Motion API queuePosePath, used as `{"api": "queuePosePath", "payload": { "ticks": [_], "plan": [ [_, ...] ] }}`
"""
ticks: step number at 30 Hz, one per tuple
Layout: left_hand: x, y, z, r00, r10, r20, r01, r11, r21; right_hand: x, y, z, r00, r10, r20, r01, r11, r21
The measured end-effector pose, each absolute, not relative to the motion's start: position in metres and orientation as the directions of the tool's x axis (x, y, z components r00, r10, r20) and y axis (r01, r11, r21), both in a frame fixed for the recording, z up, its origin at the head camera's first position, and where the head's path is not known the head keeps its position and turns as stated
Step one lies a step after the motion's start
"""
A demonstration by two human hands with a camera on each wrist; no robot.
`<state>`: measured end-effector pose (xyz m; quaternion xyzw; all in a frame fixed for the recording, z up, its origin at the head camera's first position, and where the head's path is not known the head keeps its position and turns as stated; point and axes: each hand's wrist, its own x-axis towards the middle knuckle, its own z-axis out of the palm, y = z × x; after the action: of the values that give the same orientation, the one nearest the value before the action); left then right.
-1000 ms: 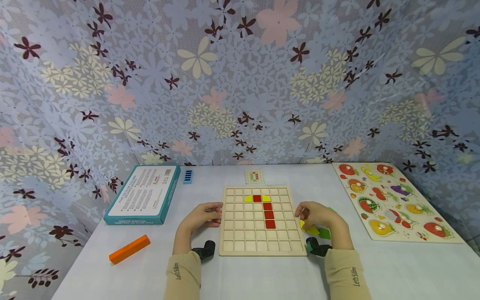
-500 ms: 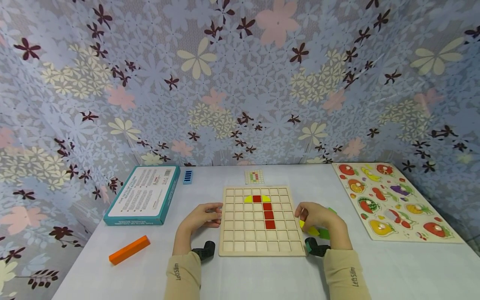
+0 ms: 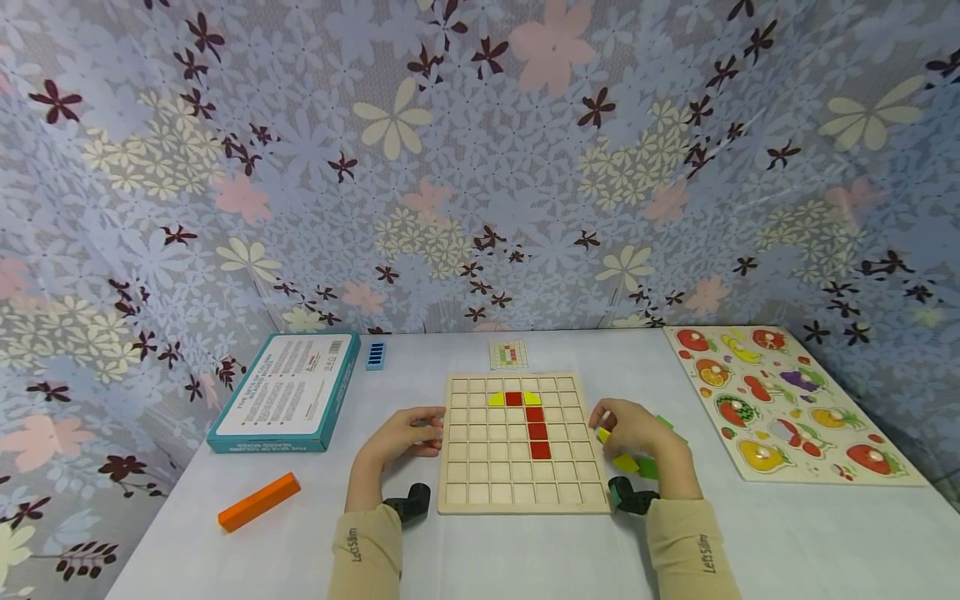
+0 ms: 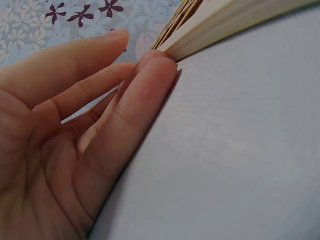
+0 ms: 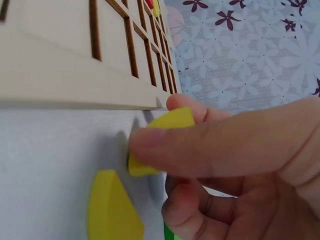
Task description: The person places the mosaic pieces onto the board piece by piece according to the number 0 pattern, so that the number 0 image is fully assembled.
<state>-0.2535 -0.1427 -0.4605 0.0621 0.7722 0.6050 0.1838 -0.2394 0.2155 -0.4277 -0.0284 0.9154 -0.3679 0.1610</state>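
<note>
1. Right hand pinches a yellow quarter-round tile, right of the grid board.
2. It has parted from another yellow tile, so seems singled out.
3. Left hand, fingers loose, meets the grid board's left edge.

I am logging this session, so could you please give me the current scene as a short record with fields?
Left hand: rests at the left edge of the grid board
Right hand: pinches a yellow piece by the board's right side
Set in grid: four red squares, two yellow pieces
Loose nearby: another yellow piece, green pieces
Beyond board: pattern card
Left side: teal box, orange bar
Right side: fruit board
</note>
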Motion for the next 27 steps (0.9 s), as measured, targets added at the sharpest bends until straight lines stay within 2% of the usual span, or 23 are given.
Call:
{"api": "queuePosePath", "payload": {
  "ticks": [8, 27],
  "plan": [
    [-0.253, -0.142, -0.461, -0.927, 0.315, -0.203, -0.119, 0.267, 0.956, -0.243, 0.219, -0.427, -0.969, -0.162, -0.184, 0.009, 0.729, -0.685],
    [-0.254, -0.143, -0.46, -0.927, 0.311, -0.209, -0.124, 0.272, 0.954, -0.248, 0.206, -0.421, -0.974, -0.106, -0.201, 0.118, 0.523, -0.844]
  ]
}}
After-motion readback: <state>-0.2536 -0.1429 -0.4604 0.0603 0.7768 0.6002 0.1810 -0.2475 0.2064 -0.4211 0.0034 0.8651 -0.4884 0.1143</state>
